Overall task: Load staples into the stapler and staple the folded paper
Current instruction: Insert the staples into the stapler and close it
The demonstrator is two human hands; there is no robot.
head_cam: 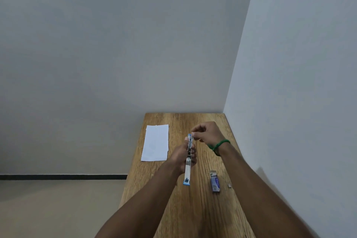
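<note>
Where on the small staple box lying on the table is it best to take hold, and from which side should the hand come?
Take the staple box across its two long sides, near the middle, coming from above with the right hand. It lies flat on the table with its length running away from the person, so the narrow width suits a finger-and-thumb grip. Its far end looks open, so keep it level.

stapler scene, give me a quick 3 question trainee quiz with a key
1. True or false: the folded paper lies under the stapler.
2. Which hand grips the stapler body? A) left hand B) right hand
3. Fill in: the staple box lies on the table to the ___ of the stapler.

Key: 1 false, it lies apart to the left; 2 A; 3 right.
</note>
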